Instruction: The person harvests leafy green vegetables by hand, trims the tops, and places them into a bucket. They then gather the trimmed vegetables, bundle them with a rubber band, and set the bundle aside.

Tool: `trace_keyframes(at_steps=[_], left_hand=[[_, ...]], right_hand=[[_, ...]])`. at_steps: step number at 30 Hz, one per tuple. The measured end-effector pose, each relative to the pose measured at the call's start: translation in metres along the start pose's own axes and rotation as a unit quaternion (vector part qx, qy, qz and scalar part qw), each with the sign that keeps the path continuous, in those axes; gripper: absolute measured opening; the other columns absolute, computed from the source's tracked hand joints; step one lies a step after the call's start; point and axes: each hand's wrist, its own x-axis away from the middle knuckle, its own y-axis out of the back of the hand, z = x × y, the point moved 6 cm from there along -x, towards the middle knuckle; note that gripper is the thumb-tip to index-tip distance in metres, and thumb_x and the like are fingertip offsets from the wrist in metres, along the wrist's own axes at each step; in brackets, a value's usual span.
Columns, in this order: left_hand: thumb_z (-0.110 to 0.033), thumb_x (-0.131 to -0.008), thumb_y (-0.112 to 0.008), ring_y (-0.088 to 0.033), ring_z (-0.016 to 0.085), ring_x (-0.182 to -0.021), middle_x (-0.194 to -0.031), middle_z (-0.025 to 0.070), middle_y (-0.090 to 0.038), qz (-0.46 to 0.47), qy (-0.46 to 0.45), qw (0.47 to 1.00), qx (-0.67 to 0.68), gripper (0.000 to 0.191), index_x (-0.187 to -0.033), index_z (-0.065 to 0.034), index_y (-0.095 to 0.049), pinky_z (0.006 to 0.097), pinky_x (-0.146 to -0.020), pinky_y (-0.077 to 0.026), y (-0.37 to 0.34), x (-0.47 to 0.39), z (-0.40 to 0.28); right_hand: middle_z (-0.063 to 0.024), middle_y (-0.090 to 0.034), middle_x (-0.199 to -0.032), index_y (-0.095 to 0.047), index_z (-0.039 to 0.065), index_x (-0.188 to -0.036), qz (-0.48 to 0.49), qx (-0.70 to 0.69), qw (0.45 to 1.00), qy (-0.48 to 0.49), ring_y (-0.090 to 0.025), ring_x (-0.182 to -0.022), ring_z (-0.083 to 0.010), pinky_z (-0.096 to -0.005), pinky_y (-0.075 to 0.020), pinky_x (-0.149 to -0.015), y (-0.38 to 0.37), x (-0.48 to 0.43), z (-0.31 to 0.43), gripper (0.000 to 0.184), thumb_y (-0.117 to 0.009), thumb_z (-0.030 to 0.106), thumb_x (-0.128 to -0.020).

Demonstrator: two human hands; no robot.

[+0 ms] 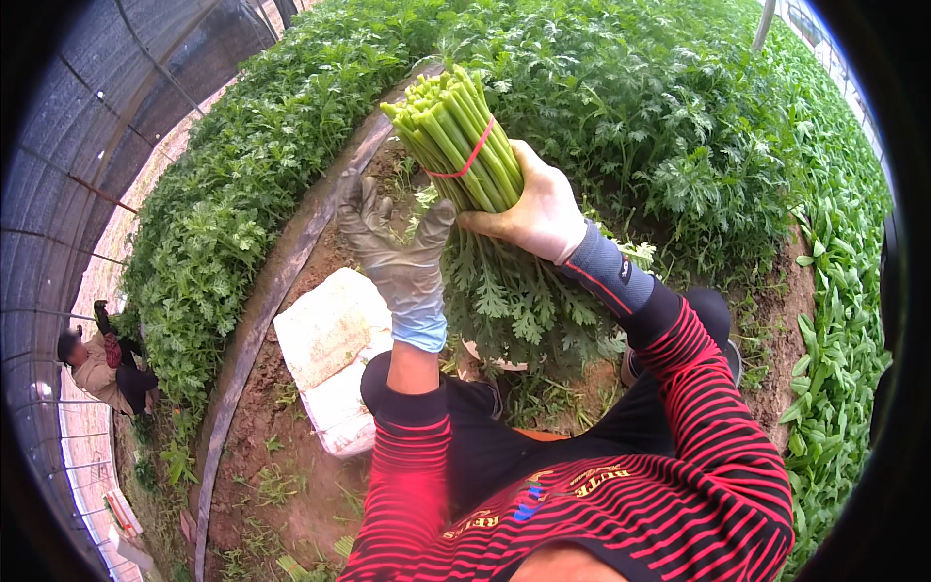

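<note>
My right hand (534, 207), bare-looking or in a pale thin glove with a blue wrist support (607, 265), grips a thick bunch of leafy greens (465, 153). The cut stems point up and away from me, and a red rubber band (473, 156) circles them. Below the hand the lobed leaves (509, 284) hang down between my knees. My left hand (396, 251), in a soiled glove with a light blue cuff, is raised just left of the bunch. Its fingers are spread and curled, with nothing in them.
A white, dirt-stained sack or cushion (334, 356) lies on the soil at left. A long edging strip (291, 269) curves past it. Dense green plants (618, 94) grow ahead, broad-leaved ones (836, 327) at right. Another person (109, 367) crouches far left beside dark netting (65, 182).
</note>
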Motion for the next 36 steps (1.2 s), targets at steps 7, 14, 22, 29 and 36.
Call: trace_keyframes(at_steps=[7, 14, 22, 29, 36], left_hand=[[-0.021, -0.086, -0.087, -0.064, 0.017, -0.112, -0.128, 0.0080, -0.064, -0.007, 0.213, 0.940, 0.267, 0.071, -0.144, -0.0058, -0.049, 0.0320, -0.098, -0.055, -0.021, -0.029, 0.022], [-0.041, -0.091, -0.081, -0.064, 0.015, -0.105, -0.121, 0.0061, -0.066, 0.088, 0.239, 0.907, 0.336, 0.065, -0.138, -0.0049, -0.055, 0.0298, -0.093, -0.053, -0.032, -0.033, 0.003], [-0.042, -0.072, -0.094, -0.063, 0.030, -0.096, -0.103, 0.0094, -0.060, 0.134, -0.158, 0.953, -0.220, 0.061, -0.112, -0.0089, -0.061, 0.0436, -0.083, -0.053, -0.006, -0.014, -0.060], [-0.024, -0.087, -0.083, -0.058, 0.031, -0.081, -0.091, 0.0094, -0.057, 0.137, -0.136, 0.951, -0.242, 0.027, -0.091, -0.0063, -0.063, 0.0452, -0.070, -0.048, -0.015, 0.010, -0.027], [-0.021, -0.077, -0.094, -0.061, 0.023, -0.111, -0.132, 0.0101, -0.058, -0.051, 0.008, 0.998, 0.045, 0.088, -0.148, -0.0064, -0.042, 0.0358, -0.100, -0.052, 0.007, 0.011, -0.014]], right_hand=[[-0.0290, -0.039, -0.158, -0.021, -0.004, -0.160, 0.154, -0.094, 0.980, 0.083, -0.039, -0.148, -0.0358, -0.0425, -0.0328, -0.122, 0.013, -0.008, 0.031, 0.133, -0.090, 0.061, -0.068], [-0.0183, -0.051, -0.148, -0.026, 0.001, -0.159, 0.200, -0.286, 0.937, 0.022, -0.049, -0.138, -0.0253, -0.0390, -0.0375, -0.118, -0.016, 0.007, 0.012, 0.122, -0.097, 0.036, -0.067], [-0.0178, -0.067, -0.128, -0.046, 0.001, -0.147, 0.053, -0.166, 0.983, 0.065, -0.066, -0.116, -0.0240, -0.0374, -0.0506, -0.105, 0.011, 0.003, 0.007, 0.100, -0.091, 0.035, -0.065], [-0.0188, -0.071, -0.120, -0.053, 0.004, -0.141, -0.012, -0.080, 0.990, 0.111, -0.072, -0.107, -0.0272, -0.0364, -0.0554, -0.097, 0.015, 0.001, 0.003, 0.091, -0.089, 0.032, -0.063], [-0.0200, -0.070, -0.113, -0.054, 0.004, -0.139, -0.082, 0.020, 0.983, 0.164, -0.071, -0.103, -0.0345, -0.0405, -0.0569, -0.090, 0.020, 0.016, 0.020, 0.088, -0.089, 0.031, -0.063]])
